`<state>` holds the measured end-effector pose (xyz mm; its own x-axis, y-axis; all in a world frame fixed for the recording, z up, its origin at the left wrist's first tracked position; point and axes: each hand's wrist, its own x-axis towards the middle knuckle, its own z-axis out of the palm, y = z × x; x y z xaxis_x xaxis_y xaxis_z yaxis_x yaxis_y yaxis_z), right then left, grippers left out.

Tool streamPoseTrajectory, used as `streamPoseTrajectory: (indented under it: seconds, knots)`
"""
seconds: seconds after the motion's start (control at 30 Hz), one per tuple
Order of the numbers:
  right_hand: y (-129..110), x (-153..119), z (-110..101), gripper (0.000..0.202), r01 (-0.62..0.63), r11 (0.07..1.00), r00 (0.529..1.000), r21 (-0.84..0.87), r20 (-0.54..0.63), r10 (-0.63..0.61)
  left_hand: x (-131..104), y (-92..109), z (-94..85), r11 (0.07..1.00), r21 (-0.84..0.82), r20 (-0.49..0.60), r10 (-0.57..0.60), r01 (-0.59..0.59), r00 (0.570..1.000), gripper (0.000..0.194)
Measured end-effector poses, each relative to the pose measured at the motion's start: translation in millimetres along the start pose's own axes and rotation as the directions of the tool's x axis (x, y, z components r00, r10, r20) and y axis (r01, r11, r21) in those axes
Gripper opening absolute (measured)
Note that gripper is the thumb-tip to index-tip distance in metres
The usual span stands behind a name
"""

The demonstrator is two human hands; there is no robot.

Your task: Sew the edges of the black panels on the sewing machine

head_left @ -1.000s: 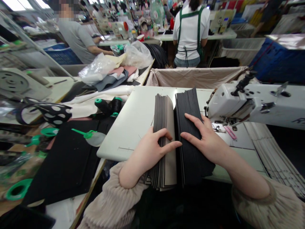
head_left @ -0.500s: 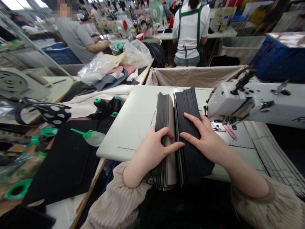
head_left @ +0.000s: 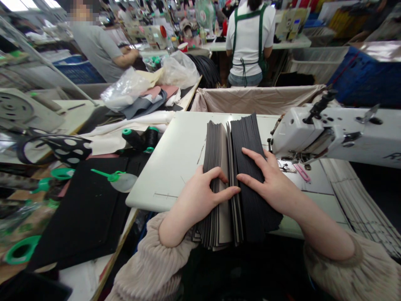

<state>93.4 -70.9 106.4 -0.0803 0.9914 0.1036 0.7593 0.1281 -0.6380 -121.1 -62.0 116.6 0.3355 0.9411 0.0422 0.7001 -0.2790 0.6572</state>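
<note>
Two bundles of thin dark pieces, sheet-like and standing on edge side by side, lie on the pale sewing table [head_left: 163, 167] in front of me. My left hand [head_left: 197, 198] holds the left bundle [head_left: 214, 144], which has a grey-brown face on its inner side. Its index finger is bent over the top, and its thumb reaches to a few loose pieces [head_left: 232, 163] in the gap. Over the black right bundle [head_left: 249, 138] lies my right hand [head_left: 269, 179], gripping it, with thumb and index finger apart on top. Its other fingers are mostly hidden at the far side.
Right of the bundles stands a white sewing machine [head_left: 332, 133], with a pink clip-like item [head_left: 302, 172] near its needle. Black thread spools [head_left: 138, 140], black sheets [head_left: 84, 209] and a polka-dot cloth [head_left: 72, 148] lie left. Two people work beyond a cloth-lined bin [head_left: 250, 100].
Several pieces at the inner edge of the right bundle have parted from it and stand in the gap, near my left thumb. Both hands stay almost in place.
</note>
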Motion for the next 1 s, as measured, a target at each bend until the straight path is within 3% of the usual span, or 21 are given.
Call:
streamPoseTrajectory:
  seconds: [0.3, 1.0]
  knots:
    - [-3.2, 1.0, 1.8, 0.071, 0.002, 1.000, 1.000, -0.019, 0.002, -0.002, -0.3, 1.8, 1.3, 1.000, 0.012, 0.006, -0.005, 0.005, 1.000, 0.039]
    - [-3.0, -0.4, -0.8, 0.071, -0.007, 1.000, 1.000, -0.004, 0.003, 0.007, -1.3, -0.8, -2.7, 1.000, 0.005, 0.049, 0.003, -0.003, 0.999, 0.021]
